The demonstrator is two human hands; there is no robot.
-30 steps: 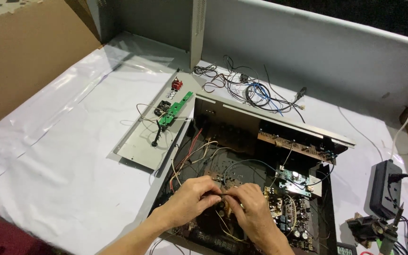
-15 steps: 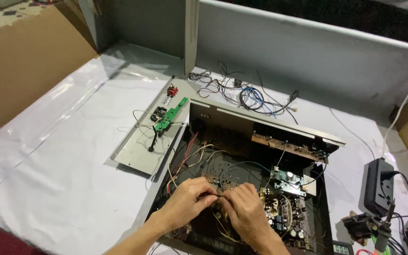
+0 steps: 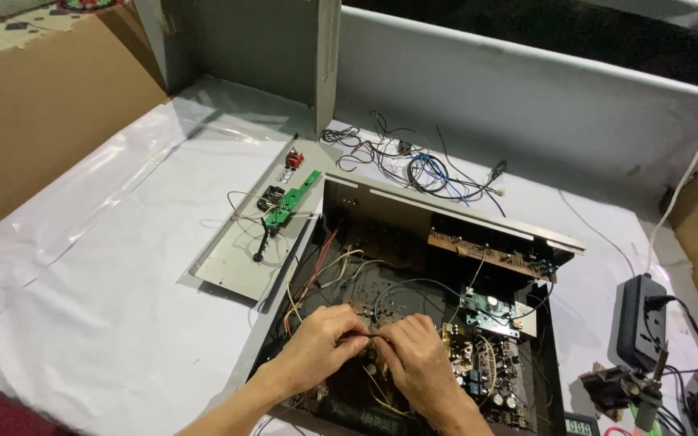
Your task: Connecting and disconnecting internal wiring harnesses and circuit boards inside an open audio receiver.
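Note:
An opened black electronics chassis (image 3: 555, 355) lies in front of me, full of circuit boards and loose wires. My left hand (image 3: 321, 343) and my right hand (image 3: 414, 359) meet over its middle, fingers pinched together on a thin dark wire (image 3: 369, 336) that runs between them. A circuit board with capacitors (image 3: 486, 379) sits just right of my right hand. A smaller green board (image 3: 490, 311) lies behind it. Red and pale wires (image 3: 317, 270) curl up from the chassis floor behind my left hand.
A grey metal panel (image 3: 232, 262) with a green board (image 3: 292, 198) lies left of the chassis. A tangle of cables (image 3: 422, 169) sits behind it. A black power adapter (image 3: 640, 319) and a soldering stand (image 3: 628, 387) are at right. Cardboard (image 3: 42, 105) borders the white sheet (image 3: 82, 282).
The view has shifted slightly, and both hands stay together over the chassis middle, with small finger movements on the wire.

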